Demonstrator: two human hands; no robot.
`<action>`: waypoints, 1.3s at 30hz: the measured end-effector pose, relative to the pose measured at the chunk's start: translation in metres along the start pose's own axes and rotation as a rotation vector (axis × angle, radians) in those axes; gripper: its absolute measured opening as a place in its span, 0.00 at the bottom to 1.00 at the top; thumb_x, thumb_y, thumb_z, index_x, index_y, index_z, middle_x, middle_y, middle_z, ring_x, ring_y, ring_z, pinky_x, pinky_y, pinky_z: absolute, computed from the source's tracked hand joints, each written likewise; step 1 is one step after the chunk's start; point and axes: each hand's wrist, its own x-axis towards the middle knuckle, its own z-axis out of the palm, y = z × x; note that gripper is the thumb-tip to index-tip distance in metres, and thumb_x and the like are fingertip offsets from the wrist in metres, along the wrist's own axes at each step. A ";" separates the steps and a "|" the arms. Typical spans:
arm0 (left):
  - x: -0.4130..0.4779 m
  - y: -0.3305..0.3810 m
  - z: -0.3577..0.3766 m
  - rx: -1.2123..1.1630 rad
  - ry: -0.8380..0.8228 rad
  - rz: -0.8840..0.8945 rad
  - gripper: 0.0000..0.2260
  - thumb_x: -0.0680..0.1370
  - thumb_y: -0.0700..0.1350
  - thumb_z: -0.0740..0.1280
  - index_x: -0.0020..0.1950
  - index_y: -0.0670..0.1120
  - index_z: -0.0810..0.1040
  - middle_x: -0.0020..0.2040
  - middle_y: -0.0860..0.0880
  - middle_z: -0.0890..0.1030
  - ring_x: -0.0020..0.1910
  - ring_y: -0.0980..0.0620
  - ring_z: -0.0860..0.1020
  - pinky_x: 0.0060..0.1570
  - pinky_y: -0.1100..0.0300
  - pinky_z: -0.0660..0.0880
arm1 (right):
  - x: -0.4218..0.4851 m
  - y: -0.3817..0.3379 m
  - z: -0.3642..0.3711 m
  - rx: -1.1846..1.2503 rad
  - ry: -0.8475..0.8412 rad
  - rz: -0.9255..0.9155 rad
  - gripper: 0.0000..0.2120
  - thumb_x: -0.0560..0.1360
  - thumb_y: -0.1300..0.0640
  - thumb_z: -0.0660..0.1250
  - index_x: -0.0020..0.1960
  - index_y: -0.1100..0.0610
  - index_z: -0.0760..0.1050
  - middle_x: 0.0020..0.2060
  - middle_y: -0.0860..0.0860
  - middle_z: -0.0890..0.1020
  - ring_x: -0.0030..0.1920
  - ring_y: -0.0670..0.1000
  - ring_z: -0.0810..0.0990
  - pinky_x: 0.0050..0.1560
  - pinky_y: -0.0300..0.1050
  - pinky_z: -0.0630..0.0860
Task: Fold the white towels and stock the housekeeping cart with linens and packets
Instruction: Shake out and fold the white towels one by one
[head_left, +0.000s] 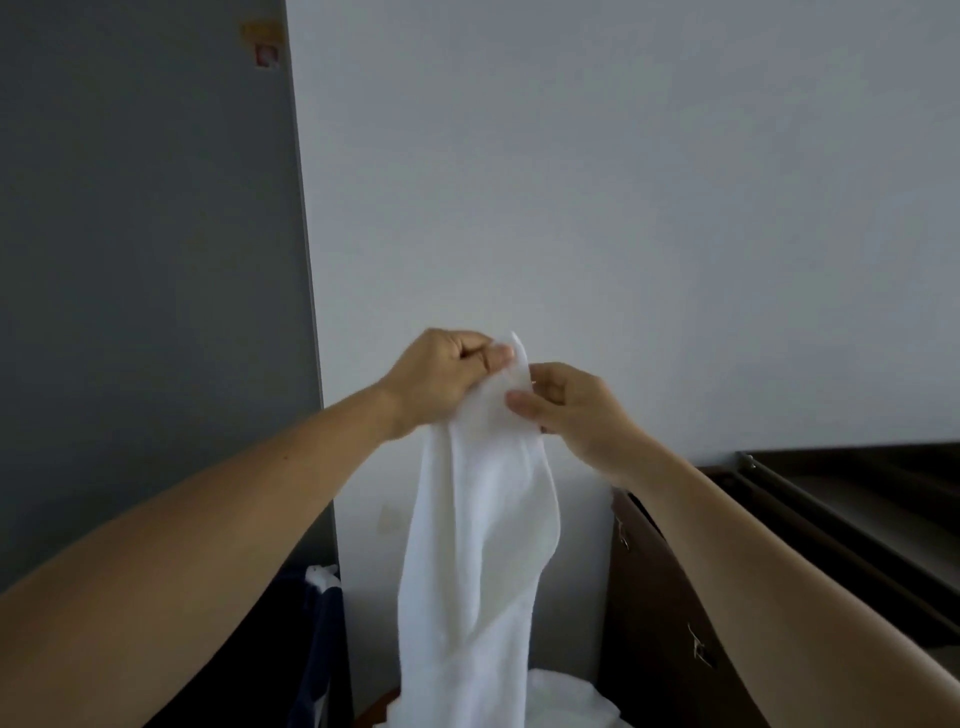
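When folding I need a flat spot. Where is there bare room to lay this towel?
The cart top, right of the towel against the wall, looks bare where it shows. Under the towel it is crowded: white linen is piled there, with a blue cloth to its left.

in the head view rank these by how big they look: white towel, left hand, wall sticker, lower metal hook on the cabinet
1. white towel
2. left hand
3. wall sticker and lower metal hook look about alike; the sticker is farther off, so unranked.
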 end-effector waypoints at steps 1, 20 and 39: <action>-0.005 -0.003 0.006 -0.039 -0.010 -0.031 0.17 0.80 0.51 0.68 0.48 0.36 0.81 0.39 0.41 0.78 0.38 0.49 0.75 0.42 0.42 0.77 | -0.002 -0.002 0.007 -0.044 -0.001 0.004 0.05 0.76 0.53 0.73 0.49 0.53 0.81 0.40 0.46 0.86 0.42 0.46 0.85 0.41 0.40 0.80; -0.054 -0.084 0.007 -0.204 0.028 -0.369 0.16 0.81 0.53 0.65 0.48 0.40 0.81 0.42 0.43 0.84 0.40 0.46 0.81 0.36 0.56 0.77 | 0.014 -0.032 -0.051 -0.055 0.462 0.091 0.17 0.82 0.51 0.61 0.36 0.55 0.68 0.31 0.51 0.70 0.34 0.52 0.69 0.37 0.46 0.66; -0.089 -0.082 0.065 -0.417 -0.299 -0.407 0.17 0.79 0.54 0.68 0.62 0.44 0.81 0.57 0.47 0.84 0.55 0.48 0.83 0.60 0.51 0.79 | 0.029 -0.067 0.011 0.260 0.505 0.011 0.19 0.82 0.52 0.60 0.33 0.51 0.63 0.27 0.46 0.66 0.31 0.47 0.66 0.35 0.43 0.65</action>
